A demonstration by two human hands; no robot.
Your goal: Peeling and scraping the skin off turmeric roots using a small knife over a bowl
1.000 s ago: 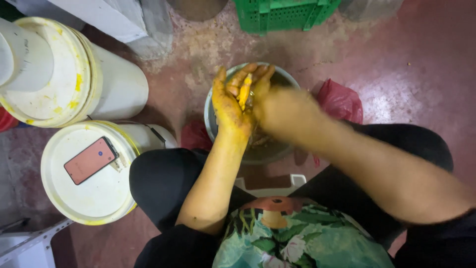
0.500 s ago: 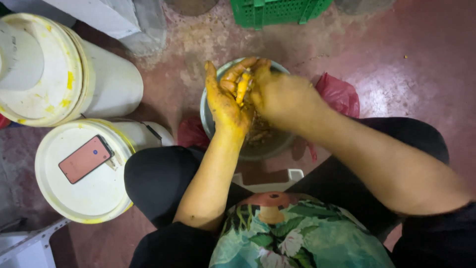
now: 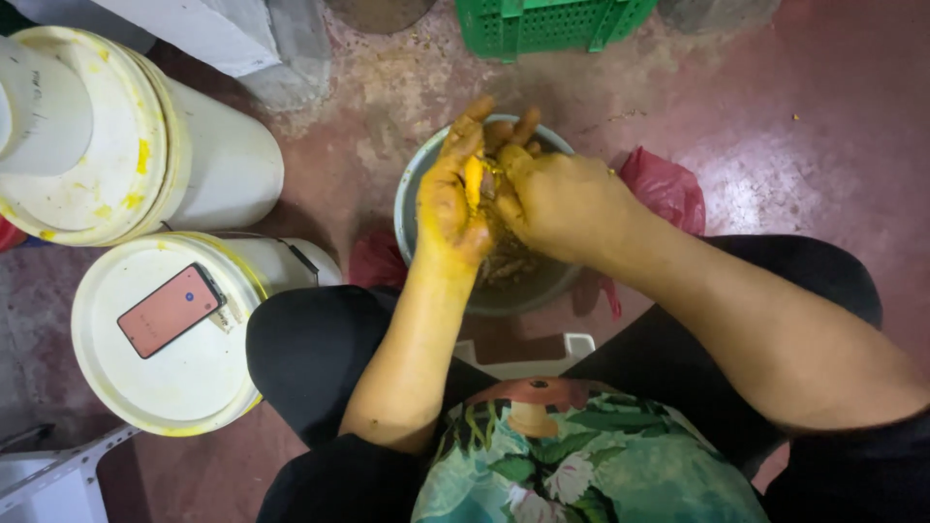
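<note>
Head view, looking straight down at a seated person's lap and the floor.

Item 1: left hand (image 3: 453,203), stained yellow, palm up, fingers loosely spread and slightly curled, cradling a yellow root piece (image 3: 474,179) against the palm.

Item 2: right hand (image 3: 562,199), also stained yellow, back toward the camera, pressed against the left; its fingers close over the root piece. The exact grip of the fingertips is hidden.

Item 3: round grey bowl (image 3: 412,194), on the floor just beyond the knees, directly under both hands. Contents: brownish roots or peelings (image 3: 509,263), partly hidden by the hands.

Item 4: red plastic bag (image 3: 668,189), crumpled, touching the bowl's right side; more red plastic (image 3: 376,261) shows at the bowl's left.

Item 5: white bucket (image 3: 208,383) with lid on, left of the person's knee. A phone (image 3: 170,310) with a reddish-orange back lies flat on the lid, tilted.

Item 6: second white bucket (image 3: 208,155), further away on the left, lid streaked with yellow, a white cylinder (image 3: 39,116) standing on top.

Item 7: green plastic crate (image 3: 552,24), at the top edge, well apart from the bowl.

Item 8: white stool (image 3: 528,356), its edge visible between the knees.

Item 9: floor (image 3: 794,116), reddish, worn pale and dusted with scraps around the bowl.

Clothing: black trousers, patterned green top.
</note>
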